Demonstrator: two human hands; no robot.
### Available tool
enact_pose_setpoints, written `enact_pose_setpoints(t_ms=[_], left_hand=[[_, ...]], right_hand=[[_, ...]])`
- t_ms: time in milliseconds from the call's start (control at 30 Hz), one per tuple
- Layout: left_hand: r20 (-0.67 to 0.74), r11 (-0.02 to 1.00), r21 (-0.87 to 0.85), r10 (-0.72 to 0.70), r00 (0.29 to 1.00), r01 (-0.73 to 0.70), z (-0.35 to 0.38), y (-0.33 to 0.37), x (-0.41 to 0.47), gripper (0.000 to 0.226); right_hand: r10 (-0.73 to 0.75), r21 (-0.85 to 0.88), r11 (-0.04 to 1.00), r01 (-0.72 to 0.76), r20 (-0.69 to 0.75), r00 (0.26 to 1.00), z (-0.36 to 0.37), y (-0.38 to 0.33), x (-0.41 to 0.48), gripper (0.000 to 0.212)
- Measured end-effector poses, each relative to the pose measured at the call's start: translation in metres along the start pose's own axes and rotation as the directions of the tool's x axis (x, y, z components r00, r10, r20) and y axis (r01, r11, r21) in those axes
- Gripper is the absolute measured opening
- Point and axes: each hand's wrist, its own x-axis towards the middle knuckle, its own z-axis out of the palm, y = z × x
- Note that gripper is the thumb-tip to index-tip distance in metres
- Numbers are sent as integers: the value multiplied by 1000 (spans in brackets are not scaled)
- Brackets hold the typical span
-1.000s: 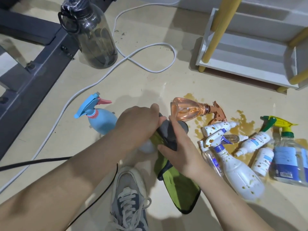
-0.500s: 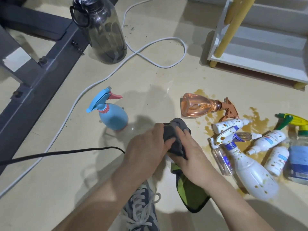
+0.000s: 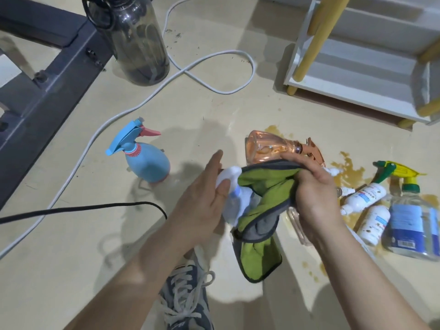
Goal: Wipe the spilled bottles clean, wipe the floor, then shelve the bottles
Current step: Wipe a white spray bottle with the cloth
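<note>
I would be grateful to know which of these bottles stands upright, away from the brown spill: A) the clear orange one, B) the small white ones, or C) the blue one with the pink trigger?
C: the blue spray bottle stands upright on clean floor, while the orange bottle and the small white bottles lie on their sides by the brown spill.
</note>
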Motion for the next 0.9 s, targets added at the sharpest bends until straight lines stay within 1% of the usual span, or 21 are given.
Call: enact_pose_setpoints(t_ms=[33,100,133,167,200,233,267,300,333,400,467,533,567,600,667,700,733,767,800,833,900], left_hand=[[-37,1000,14,-4,999,5,0,0,-1,50],[-132,979,202,14,991,13,-4,1,-2,43],[-185,953,300,18,983,39,-7,0,-1,40],[-220,931,356,0,976,81,-11,-1,-1,38],[-238,930,342,-54,970,136,-14,-3,1,33],[-244,945,273,-114,963,181,-17,-4,2,27],[-245,957,177,-183,952,230,-18,-6,3,23],[-241,960,99,-234,942,263,-19,-6,4,22],[-239,957,56,-265,934,286,-16,-7,3,25],[-251,950,43,-289,924,309,-9,-11,-2,29],[-269,947,39,-296,916,318,-4,-18,-8,26],[-255,954,-35,-298,920,299,0,-25,-17,18],[-241,951,-78,-310,920,300,0,-28,-21,15],[-231,942,-117,-335,913,316,1,-29,-23,15],[-211,921,-154,-385,898,359,2,-31,-25,15],[-210,921,-140,-385,898,362,4,-31,-25,15],[-219,931,-105,-365,905,350,6,-33,-24,15],[-234,942,-56,-335,913,331,6,-32,-22,17],[-249,948,1,-308,918,318,6,-31,-22,19],[-262,956,47,-269,927,291,6,-28,-23,20],[-275,965,106,-203,940,240,8,-26,-27,20]], right_hand=[[-26,-10,1000,26,-40,999,-2,-5,-3,48],[-77,-117,990,76,-4,997,-9,-15,-14,39],[-113,-234,964,130,84,990,-9,-18,-22,34],[-148,-362,904,228,234,961,-5,-21,-32,28],[-168,-428,832,353,412,895,4,-22,-43,21],[-182,-423,775,469,561,808,16,-19,-54,21],[-202,-376,749,546,655,728,30,-10,-61,31],[-230,-331,743,582,690,686,41,5,-63,42],[-257,-338,719,608,683,683,50,22,-60,48],[-283,-443,659,607,602,746,65,53,-48,50],[-308,-523,642,560,494,813,73,79,-30,46],[-372,-578,618,533,382,846,74,99,-14,42],[-389,-585,633,507,326,862,70,108,-7,45],[-361,-571,690,445,261,895,63,114,-1,49],[-173,-510,838,194,90,981,47,119,11,56],[-81,-474,876,84,26,996,41,122,14,57],[-46,-466,883,47,13,999,39,122,13,56],[-80,-472,877,89,39,996,41,119,6,52],[-182,-475,855,207,98,978,46,115,-4,46],[-314,-464,806,368,192,930,53,111,-17,45],[-511,-402,638,657,418,751,66,109,-32,44]])
